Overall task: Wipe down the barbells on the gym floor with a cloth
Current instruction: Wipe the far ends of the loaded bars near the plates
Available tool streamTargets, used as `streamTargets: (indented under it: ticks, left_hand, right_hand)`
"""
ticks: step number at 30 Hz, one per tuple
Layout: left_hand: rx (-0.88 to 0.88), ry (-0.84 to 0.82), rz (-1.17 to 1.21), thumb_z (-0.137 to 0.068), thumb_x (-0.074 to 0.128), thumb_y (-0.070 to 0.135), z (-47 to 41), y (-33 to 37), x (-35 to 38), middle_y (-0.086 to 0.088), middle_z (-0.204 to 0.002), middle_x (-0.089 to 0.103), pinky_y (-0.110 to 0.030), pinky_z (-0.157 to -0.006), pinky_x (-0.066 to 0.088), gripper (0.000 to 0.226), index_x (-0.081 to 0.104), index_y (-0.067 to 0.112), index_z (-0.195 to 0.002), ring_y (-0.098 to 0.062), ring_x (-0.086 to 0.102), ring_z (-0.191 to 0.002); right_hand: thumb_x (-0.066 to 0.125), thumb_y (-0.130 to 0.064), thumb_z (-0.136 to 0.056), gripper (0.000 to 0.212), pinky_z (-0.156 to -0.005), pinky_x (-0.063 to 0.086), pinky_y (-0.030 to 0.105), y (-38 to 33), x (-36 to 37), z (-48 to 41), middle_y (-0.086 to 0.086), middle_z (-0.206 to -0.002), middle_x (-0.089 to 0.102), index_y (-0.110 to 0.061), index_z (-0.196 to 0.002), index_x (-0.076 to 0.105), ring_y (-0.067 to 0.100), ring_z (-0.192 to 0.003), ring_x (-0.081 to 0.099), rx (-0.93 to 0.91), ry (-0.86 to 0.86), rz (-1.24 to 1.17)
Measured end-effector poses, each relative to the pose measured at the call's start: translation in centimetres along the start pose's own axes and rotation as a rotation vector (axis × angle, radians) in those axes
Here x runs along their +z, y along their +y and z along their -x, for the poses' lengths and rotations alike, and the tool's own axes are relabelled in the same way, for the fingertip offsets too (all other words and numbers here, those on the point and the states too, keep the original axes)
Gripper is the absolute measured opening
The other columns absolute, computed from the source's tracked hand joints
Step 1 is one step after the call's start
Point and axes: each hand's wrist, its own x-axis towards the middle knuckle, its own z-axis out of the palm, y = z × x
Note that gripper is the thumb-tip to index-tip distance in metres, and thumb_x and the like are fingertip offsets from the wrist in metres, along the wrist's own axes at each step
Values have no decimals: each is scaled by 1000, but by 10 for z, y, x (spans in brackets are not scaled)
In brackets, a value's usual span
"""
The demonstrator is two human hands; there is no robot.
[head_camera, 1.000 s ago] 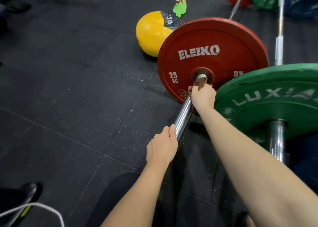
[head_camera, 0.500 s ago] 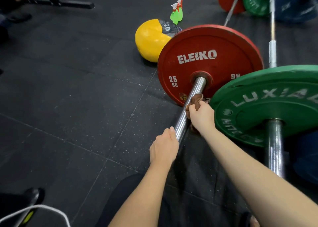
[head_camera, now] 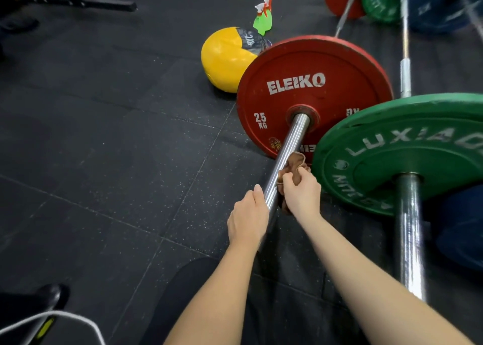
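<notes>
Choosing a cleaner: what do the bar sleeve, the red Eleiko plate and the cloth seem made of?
Bar sleeve: likely polished steel, mirror streaks. Red Eleiko plate: probably matte rubber, scuffed white lettering. Cloth: soft brown fabric, crumpled folds.

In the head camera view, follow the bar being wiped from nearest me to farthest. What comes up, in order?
Left hand gripping the bar → right hand → brown cloth it pinches → red plate → green spray bottle on the floor beyond.
</notes>
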Motion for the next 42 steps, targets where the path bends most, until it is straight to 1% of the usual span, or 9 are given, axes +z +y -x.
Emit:
streamTargets:
  ticks: [6,11,13,16,22,27,33,37,42]
  left_hand:
    - [62,17,-73,-109,12,48,-1,-1,2,-8,-114,67,-46,-92,46,58,58,15,-118,-30,61,-103]
    - [4,10,5,-109,11,49,1,2,3,-5,-122,66,-37,-88,39,60,57,18,-129,-20,53,-94]
    - [-11,13,43,-108,9,52,1,3,3,-5,-130,65,-41,-93,41,63,55,20,-138,-25,59,-107]
    - [-57,14,150,-103,6,64,4,1,3,-4,-134,65,-47,-104,40,72,53,28,-145,-28,58,-123]
    - [-49,30,185,-92,-3,77,3,-3,0,-1,-131,68,-49,-108,42,92,60,29,-140,-27,60,-123]
    - [-54,45,193,-96,-1,74,5,-3,1,-2,-133,67,-50,-110,40,89,60,27,-141,-27,58,-125]
    - [-89,53,275,-95,-1,76,10,0,-1,-1,-128,68,-46,-108,42,93,66,23,-131,-24,59,-123]
    - [-98,31,342,-99,0,72,12,-2,-4,3,-125,67,-43,-105,39,90,72,21,-120,-20,57,-118]
    - [-91,23,365,-99,0,71,12,-3,-3,2,-122,64,-39,-98,37,89,72,21,-115,-17,53,-112]
  right_hand:
    - [50,-22,-102,28,-72,32,25,-13,-11,-45,-3,-80,54,-20,-74,48,20,-82,51,-6,-86,142]
    - [51,-26,-100,21,-83,46,33,-4,-9,-41,7,-97,64,-11,-90,62,24,-92,60,47,-114,117]
    - [50,-28,-98,25,-91,50,39,5,1,-15,10,-107,64,-9,-101,67,26,-98,61,35,-58,76]
    - [51,-25,-99,19,-84,47,37,10,14,19,9,-106,61,-12,-90,62,25,-94,59,16,35,42]
    - [52,-25,-99,20,-84,44,34,4,7,-12,9,-101,63,-13,-86,61,25,-93,58,-14,-23,91]
    - [51,-23,-101,31,-76,36,30,-8,-8,-35,10,-94,59,-20,-70,45,27,-87,55,7,-96,171]
    - [51,-25,-100,19,-89,50,40,17,5,35,5,-108,60,-12,-101,64,21,-95,58,-79,-38,161]
    - [51,-25,-100,20,-92,52,43,18,3,43,3,-111,62,-13,-105,66,23,-99,60,-105,-42,148]
    - [52,-24,-102,21,-85,41,29,-2,-16,3,1,-107,59,-10,-109,66,24,-105,61,-22,-179,210]
